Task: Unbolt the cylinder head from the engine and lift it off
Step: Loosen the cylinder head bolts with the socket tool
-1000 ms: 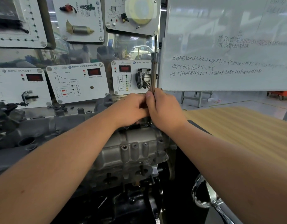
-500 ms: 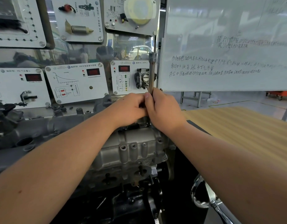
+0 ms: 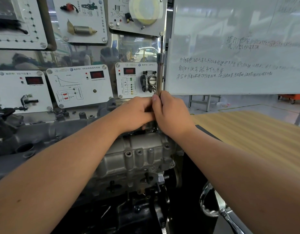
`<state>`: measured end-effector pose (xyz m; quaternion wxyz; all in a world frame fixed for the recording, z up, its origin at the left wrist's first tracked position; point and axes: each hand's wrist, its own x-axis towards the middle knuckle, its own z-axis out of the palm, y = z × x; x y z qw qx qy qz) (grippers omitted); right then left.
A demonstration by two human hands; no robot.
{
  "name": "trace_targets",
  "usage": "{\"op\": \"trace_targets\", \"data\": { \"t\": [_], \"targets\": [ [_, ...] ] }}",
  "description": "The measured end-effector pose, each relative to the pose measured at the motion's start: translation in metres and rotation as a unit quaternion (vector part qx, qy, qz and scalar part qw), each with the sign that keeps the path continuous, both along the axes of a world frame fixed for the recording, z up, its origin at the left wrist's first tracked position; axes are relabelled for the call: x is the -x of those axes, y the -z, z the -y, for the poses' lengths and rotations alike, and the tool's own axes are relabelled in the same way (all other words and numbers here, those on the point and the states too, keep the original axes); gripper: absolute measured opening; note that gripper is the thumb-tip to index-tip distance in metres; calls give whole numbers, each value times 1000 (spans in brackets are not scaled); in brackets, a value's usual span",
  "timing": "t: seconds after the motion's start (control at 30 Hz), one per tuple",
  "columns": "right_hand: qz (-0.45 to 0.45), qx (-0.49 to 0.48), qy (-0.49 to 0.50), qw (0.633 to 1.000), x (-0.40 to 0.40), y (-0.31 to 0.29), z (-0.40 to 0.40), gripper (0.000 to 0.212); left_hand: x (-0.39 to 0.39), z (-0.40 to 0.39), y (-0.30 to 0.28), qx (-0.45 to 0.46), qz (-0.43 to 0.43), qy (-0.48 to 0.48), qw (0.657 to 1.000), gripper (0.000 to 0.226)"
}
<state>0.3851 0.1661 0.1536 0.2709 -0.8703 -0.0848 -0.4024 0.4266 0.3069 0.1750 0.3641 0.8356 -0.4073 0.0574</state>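
A grey cast cylinder head (image 3: 139,154) sits on the dark engine (image 3: 137,213) in the middle of the view. A long steel extension bar (image 3: 160,73) stands upright over the head's far right end, its square drive end at the top. My right hand (image 3: 173,114) grips the bar's lower part, thumb pressed along the shaft. My left hand (image 3: 135,112) is curled against it from the left, fingers wrapped at the bar's base. The bar's lower tip and the bolt under it are hidden by both hands.
Behind the engine stands a display board of sensor panels (image 3: 78,85) and a throttle body (image 3: 149,81). A whiteboard (image 3: 238,48) fills the upper right. A wood-top table (image 3: 247,129) lies to the right. A chrome handle (image 3: 220,211) sticks out at lower right.
Both hands stay clasped on the bar. The view has shifted slightly; the bar and hands sit a little left and higher than a second ago.
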Motion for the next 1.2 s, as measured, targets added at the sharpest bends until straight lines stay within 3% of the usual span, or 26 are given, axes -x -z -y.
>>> {"op": "trace_targets", "data": {
  "t": [0.23,0.43,0.6,0.93,1.03,1.2],
  "targets": [
    [13,19,-32,999,5,-1,-2,27,-6,2,1,-1,31,-17,999,26],
    [-15,9,-13,1000,0,0,0,30,-3,0,1,-13,2,-12,1000,41],
    [14,24,-34,999,2,0,-1,21,-4,2,0,-13,41,-28,999,32],
    [0,13,8,1000,-2,2,2,31,-2,1,1,-6,-2,-2,1000,28],
    [15,16,-8,1000,1,2,1,23,-3,1,0,-5,19,-8,1000,33],
    [24,23,-32,999,5,1,-2,25,-8,4,2,-8,39,-27,999,22]
  ]
}}
